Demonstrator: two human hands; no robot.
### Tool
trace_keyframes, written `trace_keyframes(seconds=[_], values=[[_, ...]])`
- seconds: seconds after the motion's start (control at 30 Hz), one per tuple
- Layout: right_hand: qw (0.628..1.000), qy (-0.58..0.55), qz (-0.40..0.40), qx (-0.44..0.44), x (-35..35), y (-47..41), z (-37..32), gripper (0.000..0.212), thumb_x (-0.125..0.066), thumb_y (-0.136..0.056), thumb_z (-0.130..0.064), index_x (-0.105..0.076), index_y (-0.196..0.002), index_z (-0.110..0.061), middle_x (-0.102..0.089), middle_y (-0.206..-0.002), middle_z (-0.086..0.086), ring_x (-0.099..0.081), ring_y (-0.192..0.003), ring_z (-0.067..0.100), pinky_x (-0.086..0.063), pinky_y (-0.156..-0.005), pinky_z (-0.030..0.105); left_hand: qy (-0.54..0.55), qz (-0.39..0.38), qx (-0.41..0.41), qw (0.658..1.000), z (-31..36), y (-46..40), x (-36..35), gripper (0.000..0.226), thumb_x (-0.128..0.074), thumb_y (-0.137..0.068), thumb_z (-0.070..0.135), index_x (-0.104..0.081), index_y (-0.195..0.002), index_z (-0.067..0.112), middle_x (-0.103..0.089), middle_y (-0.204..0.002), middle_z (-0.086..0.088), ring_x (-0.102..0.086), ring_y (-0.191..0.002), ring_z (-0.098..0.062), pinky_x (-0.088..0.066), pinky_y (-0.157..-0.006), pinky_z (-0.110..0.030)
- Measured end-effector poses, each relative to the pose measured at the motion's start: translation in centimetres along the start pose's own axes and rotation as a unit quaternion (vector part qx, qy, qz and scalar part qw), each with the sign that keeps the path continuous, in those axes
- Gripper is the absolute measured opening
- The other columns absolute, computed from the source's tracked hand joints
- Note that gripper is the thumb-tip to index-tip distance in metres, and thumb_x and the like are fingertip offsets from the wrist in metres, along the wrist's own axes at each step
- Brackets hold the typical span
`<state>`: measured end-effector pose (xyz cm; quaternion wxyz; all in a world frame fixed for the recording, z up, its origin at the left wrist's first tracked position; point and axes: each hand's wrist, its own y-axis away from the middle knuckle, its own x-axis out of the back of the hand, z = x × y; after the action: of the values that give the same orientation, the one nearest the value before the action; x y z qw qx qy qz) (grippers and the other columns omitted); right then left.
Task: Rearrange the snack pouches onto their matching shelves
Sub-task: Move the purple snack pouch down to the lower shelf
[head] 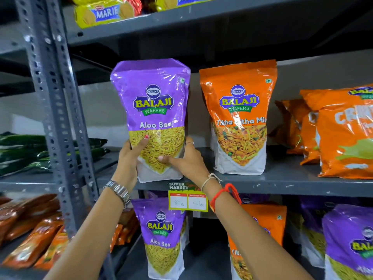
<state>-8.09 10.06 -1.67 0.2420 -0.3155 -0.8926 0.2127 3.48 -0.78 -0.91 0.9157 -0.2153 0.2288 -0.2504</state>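
Head view, both hands' grip closed on purple Aloo Sev pouch [155, 116], orange Tikha Mitha pouch [239, 118] just beside

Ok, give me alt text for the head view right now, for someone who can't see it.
Both hands, left hand and right hand, grip the lower part of an upright purple Aloo Sev pouch at the front edge of the middle shelf. An orange Tikha Mitha Mix pouch stands beside it. More purple pouches and orange ones sit on the shelf below.
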Motion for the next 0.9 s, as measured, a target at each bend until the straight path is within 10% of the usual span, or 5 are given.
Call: trace_keyframes(seconds=[0.47, 0.9], values=[[0.997, -0.075, -0.024, -0.022, -1.2, 12.0, -0.4, 0.071, -0.087, -0.063, -0.022, -0.040, -0.115, -0.020, -0.060, -0.104, -0.014, -0.059, -0.107, 0.015, -0.047, -0.100, 0.037, 0.013, -0.009, -0.011, 1.000, 1.7, 14.4, 3.0, 0.045, -0.070, -0.075, 0.026, -0.049, -0.112, 0.012, -0.067, -0.107, -0.001, -0.067, -0.093, -0.014, -0.056, -0.075, -0.028], [0.969, -0.104, -0.090, -0.204, -2.2, 23.9, 16.2, 0.074, -0.087, -0.058, -0.002, -0.046, -0.118, -0.012, -0.062, -0.122, 0.014, -0.060, -0.115, 0.024, -0.052, -0.096, 0.039, -0.105, 0.005, 0.153, 0.983, -13.1, 27.9, 7.6, 0.072, -0.082, -0.057, 0.008, -0.046, -0.120, 0.004, -0.060, -0.122, -0.023, -0.059, -0.110, -0.035, -0.053, -0.089, -0.041]])
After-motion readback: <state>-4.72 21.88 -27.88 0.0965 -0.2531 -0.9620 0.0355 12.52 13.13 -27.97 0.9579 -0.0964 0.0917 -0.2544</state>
